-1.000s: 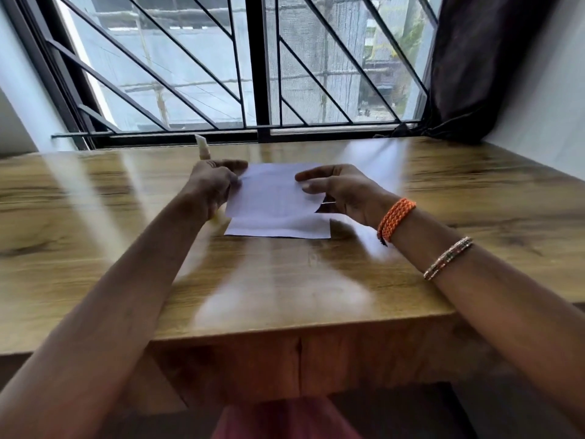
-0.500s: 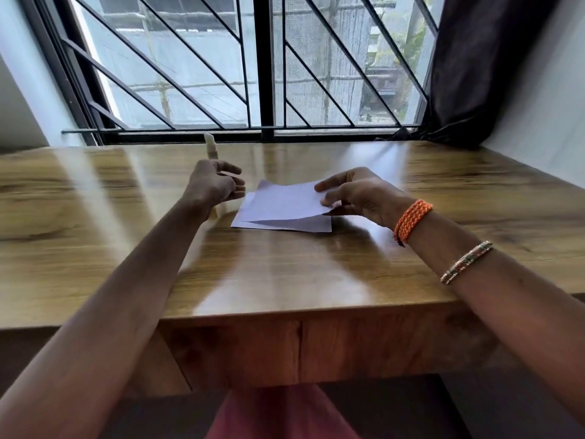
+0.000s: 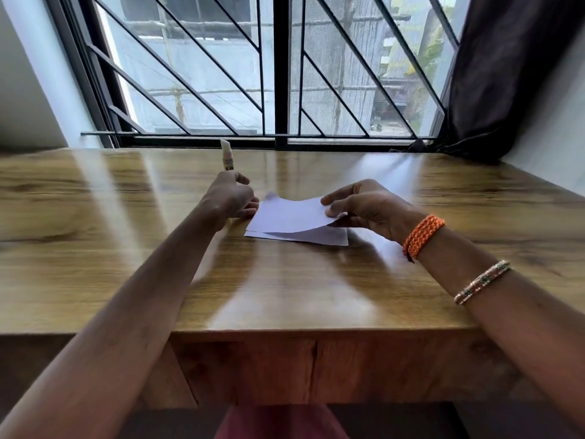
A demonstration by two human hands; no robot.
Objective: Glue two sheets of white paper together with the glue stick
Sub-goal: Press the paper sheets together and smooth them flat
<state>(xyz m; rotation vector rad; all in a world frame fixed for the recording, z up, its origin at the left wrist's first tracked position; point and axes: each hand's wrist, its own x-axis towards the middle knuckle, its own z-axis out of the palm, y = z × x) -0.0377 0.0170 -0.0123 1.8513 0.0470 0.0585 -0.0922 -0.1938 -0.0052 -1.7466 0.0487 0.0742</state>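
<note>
Two white sheets lie stacked on the wooden table (image 3: 285, 296). My right hand (image 3: 367, 207) pinches the right edge of the upper sheet (image 3: 291, 215) and holds that edge raised. Beneath it the lower sheet (image 3: 319, 237) stays flat on the wood. My left hand (image 3: 232, 198) grips a white glue stick (image 3: 226, 158) that points up out of the fist, just left of the sheets. The stick's lower part is hidden in the hand.
A barred window (image 3: 278, 74) runs along the table's far edge. A dark curtain (image 3: 506, 74) hangs at the back right beside a white wall. The table's front edge is close to me.
My right hand has lifted the right edge of the upper sheet off the lower one. My left hand has come off the paper's left edge while still gripping the glue stick.
</note>
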